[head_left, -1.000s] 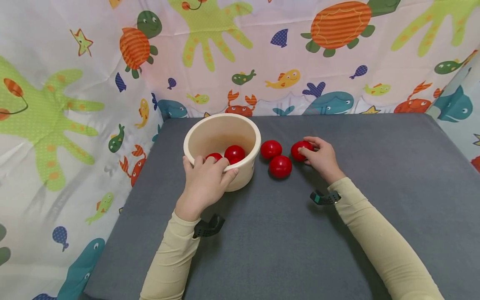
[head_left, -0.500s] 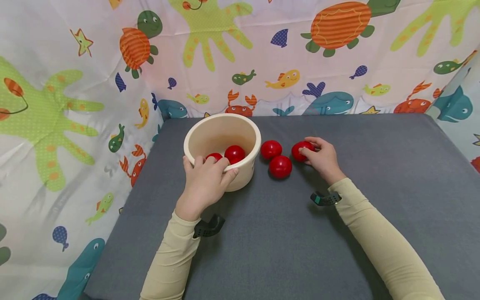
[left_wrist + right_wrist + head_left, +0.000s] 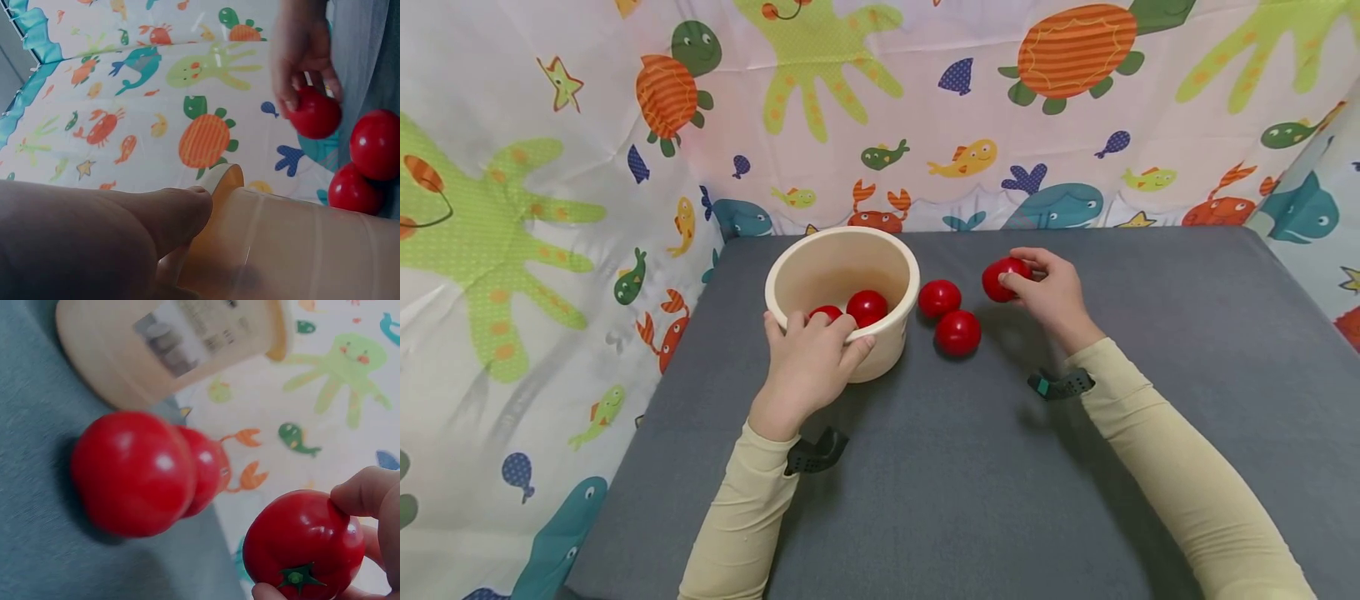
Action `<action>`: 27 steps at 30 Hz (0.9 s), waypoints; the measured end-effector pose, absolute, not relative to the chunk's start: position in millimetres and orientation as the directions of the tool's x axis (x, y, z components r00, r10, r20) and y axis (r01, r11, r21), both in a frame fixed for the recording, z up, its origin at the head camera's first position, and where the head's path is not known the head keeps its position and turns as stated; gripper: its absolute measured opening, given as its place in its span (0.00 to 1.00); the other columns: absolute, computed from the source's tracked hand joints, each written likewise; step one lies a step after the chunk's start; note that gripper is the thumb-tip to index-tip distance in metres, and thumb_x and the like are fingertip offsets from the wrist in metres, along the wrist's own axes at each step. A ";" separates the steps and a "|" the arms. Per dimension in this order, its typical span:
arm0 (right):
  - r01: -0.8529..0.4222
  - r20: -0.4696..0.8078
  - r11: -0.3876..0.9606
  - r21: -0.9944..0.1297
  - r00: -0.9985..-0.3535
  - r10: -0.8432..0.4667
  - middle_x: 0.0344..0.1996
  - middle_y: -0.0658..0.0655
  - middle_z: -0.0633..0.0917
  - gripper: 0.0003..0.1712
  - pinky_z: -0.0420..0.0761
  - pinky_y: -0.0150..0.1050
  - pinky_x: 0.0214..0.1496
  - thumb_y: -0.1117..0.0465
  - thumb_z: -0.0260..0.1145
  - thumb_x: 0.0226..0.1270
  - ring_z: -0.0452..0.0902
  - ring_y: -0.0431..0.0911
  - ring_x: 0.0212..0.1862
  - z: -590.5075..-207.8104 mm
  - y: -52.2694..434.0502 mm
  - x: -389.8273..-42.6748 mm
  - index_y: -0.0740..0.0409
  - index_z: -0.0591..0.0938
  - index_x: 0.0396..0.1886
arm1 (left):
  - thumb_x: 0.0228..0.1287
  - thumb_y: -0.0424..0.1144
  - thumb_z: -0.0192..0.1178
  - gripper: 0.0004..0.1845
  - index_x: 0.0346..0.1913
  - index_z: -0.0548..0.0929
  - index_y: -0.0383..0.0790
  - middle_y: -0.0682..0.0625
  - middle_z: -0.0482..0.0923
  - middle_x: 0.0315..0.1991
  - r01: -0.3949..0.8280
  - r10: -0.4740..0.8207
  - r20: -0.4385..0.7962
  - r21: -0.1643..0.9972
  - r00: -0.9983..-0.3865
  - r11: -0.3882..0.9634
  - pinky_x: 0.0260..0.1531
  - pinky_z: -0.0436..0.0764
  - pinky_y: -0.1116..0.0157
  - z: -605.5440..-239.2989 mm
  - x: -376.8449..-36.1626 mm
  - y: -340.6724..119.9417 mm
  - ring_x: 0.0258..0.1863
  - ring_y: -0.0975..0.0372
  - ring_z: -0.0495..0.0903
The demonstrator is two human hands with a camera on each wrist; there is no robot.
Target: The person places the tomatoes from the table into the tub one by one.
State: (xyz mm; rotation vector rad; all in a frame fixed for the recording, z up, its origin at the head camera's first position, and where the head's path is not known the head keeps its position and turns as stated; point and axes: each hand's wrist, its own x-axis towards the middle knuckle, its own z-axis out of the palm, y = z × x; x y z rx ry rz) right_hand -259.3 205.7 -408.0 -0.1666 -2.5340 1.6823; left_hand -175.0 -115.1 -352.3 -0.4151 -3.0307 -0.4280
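My left hand (image 3: 811,367) grips the near rim of a cream plastic bucket (image 3: 886,350), fingers over the edge and thumb outside. Inside the bucket lie red tomatoes, one (image 3: 867,307) in plain sight and another (image 3: 827,313) partly behind my fingers. Just right of the bucket, two tomatoes sit on the table, one at the back (image 3: 939,298) and one nearer (image 3: 958,333). My right hand (image 3: 1054,292) pinches a further tomato (image 3: 1002,279) above the table. In the right wrist view that held tomato (image 3: 304,544) shows a green star-shaped stem.
A dark grey cloth covers the table (image 3: 925,492). Behind it hangs a white curtain (image 3: 835,175) printed with sea animals, which also runs along the left and right sides. A printed label (image 3: 187,337) is on the bucket's outer wall.
My right hand has lifted its tomato off the table, raising it slightly away from the other two. The left hand and the bucket have stayed put.
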 end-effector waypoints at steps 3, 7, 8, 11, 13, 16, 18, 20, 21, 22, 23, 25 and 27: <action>-0.003 0.057 0.391 -0.921 -0.990 0.125 0.64 0.64 0.76 0.29 0.83 0.25 0.39 0.55 0.67 0.71 0.75 0.55 0.59 -391.2 203.7 -258.1 0.56 0.74 0.69 | 0.71 0.56 0.59 0.19 0.52 0.84 0.47 0.42 0.83 0.48 0.273 0.257 0.092 0.267 -0.962 0.924 0.69 0.43 0.28 -352.0 -175.0 -114.9 0.57 0.42 0.71; -0.065 0.114 0.394 -0.917 -0.988 0.104 0.64 0.64 0.77 0.29 0.82 0.23 0.38 0.55 0.67 0.70 0.76 0.55 0.60 -368.0 197.1 -258.6 0.55 0.75 0.69 | 0.71 0.56 0.58 0.18 0.51 0.84 0.47 0.42 0.82 0.47 0.274 0.257 0.098 0.269 -0.962 0.924 0.69 0.43 0.27 -351.7 -174.9 -114.5 0.57 0.42 0.71; -0.075 0.123 0.395 -0.916 -0.987 0.099 0.64 0.63 0.77 0.29 0.83 0.23 0.39 0.55 0.68 0.70 0.76 0.54 0.61 -362.1 194.7 -258.5 0.55 0.75 0.69 | 0.71 0.56 0.58 0.18 0.50 0.84 0.47 0.42 0.82 0.47 0.275 0.257 0.099 0.268 -0.961 0.923 0.69 0.43 0.27 -352.0 -175.0 -114.3 0.57 0.42 0.71; -0.101 0.142 0.399 -0.911 -0.987 0.074 0.65 0.60 0.77 0.30 0.86 0.30 0.45 0.55 0.68 0.69 0.76 0.54 0.62 -343.9 187.0 -257.8 0.52 0.75 0.69 | 0.72 0.56 0.58 0.18 0.50 0.84 0.47 0.41 0.82 0.48 0.276 0.258 0.099 0.264 -0.961 0.924 0.69 0.42 0.26 -352.6 -175.0 -114.0 0.57 0.41 0.71; -0.119 0.154 0.402 -0.908 -0.986 0.055 0.66 0.59 0.76 0.30 0.87 0.36 0.49 0.55 0.69 0.69 0.75 0.53 0.63 -332.5 180.9 -256.7 0.51 0.75 0.69 | 0.72 0.56 0.58 0.18 0.50 0.84 0.47 0.41 0.81 0.48 0.276 0.259 0.098 0.264 -0.961 0.924 0.69 0.42 0.26 -352.9 -174.9 -113.9 0.57 0.41 0.71; -0.153 0.181 0.403 -0.903 -0.983 0.032 0.66 0.58 0.77 0.30 0.87 0.40 0.53 0.55 0.70 0.68 0.76 0.53 0.62 -318.4 170.1 -255.8 0.50 0.76 0.69 | 0.71 0.56 0.59 0.18 0.50 0.84 0.47 0.41 0.81 0.48 0.275 0.259 0.094 0.266 -0.961 0.924 0.69 0.42 0.27 -353.0 -174.8 -114.3 0.58 0.41 0.71; -0.179 0.202 0.395 -0.901 -0.979 0.019 0.65 0.58 0.77 0.29 0.87 0.38 0.51 0.56 0.70 0.68 0.77 0.52 0.61 -311.6 162.0 -255.5 0.51 0.77 0.68 | 0.71 0.56 0.59 0.18 0.50 0.84 0.46 0.41 0.81 0.48 0.273 0.258 0.093 0.270 -0.962 0.923 0.69 0.42 0.27 -352.8 -174.8 -114.6 0.58 0.41 0.71; -0.198 0.217 0.377 -0.905 -0.976 0.010 0.64 0.58 0.78 0.28 0.87 0.36 0.49 0.57 0.70 0.67 0.78 0.51 0.60 -307.1 154.0 -255.9 0.52 0.78 0.67 | 0.71 0.56 0.59 0.18 0.50 0.84 0.47 0.41 0.81 0.48 0.273 0.257 0.094 0.273 -0.962 0.922 0.69 0.42 0.27 -352.7 -175.0 -114.8 0.58 0.41 0.71; -0.206 0.223 0.368 -0.907 -0.975 0.003 0.64 0.58 0.78 0.28 0.87 0.35 0.48 0.57 0.70 0.67 0.78 0.51 0.59 -305.4 150.1 -256.1 0.52 0.78 0.67 | 0.71 0.56 0.59 0.18 0.50 0.84 0.47 0.41 0.81 0.48 0.274 0.257 0.095 0.274 -0.962 0.922 0.69 0.42 0.27 -352.7 -175.2 -114.9 0.58 0.41 0.71; -0.213 0.227 0.357 -0.910 -0.974 -0.004 0.63 0.58 0.78 0.28 0.87 0.35 0.48 0.58 0.70 0.67 0.79 0.51 0.59 -304.3 146.1 -256.3 0.52 0.78 0.67 | 0.71 0.56 0.59 0.18 0.50 0.84 0.47 0.41 0.81 0.48 0.275 0.258 0.097 0.274 -0.961 0.922 0.69 0.42 0.27 -352.7 -175.4 -114.9 0.58 0.41 0.71; -0.218 0.229 0.350 -0.911 -0.973 -0.011 0.63 0.58 0.78 0.28 0.87 0.36 0.49 0.58 0.70 0.67 0.79 0.51 0.59 -303.3 142.2 -256.4 0.53 0.78 0.67 | 0.71 0.56 0.59 0.18 0.49 0.84 0.47 0.41 0.81 0.48 0.275 0.258 0.098 0.274 -0.961 0.922 0.69 0.42 0.27 -352.6 -175.5 -114.9 0.58 0.41 0.71; -0.222 0.229 0.342 -0.913 -0.973 -0.022 0.63 0.58 0.78 0.28 0.87 0.38 0.50 0.59 0.70 0.67 0.79 0.51 0.59 -302.2 134.3 -256.2 0.53 0.78 0.67 | 0.71 0.56 0.59 0.18 0.49 0.84 0.47 0.41 0.81 0.47 0.279 0.262 0.100 0.273 -0.960 0.921 0.69 0.42 0.27 -352.8 -175.9 -114.8 0.58 0.41 0.71; -0.236 0.235 0.335 -0.912 -0.971 -0.042 0.63 0.59 0.78 0.28 0.88 0.42 0.51 0.60 0.70 0.66 0.79 0.52 0.59 -301.7 126.2 -255.6 0.53 0.78 0.67 | 0.71 0.56 0.59 0.18 0.49 0.84 0.47 0.41 0.81 0.47 0.283 0.266 0.099 0.270 -0.959 0.920 0.69 0.43 0.27 -353.0 -176.2 -114.8 0.57 0.41 0.71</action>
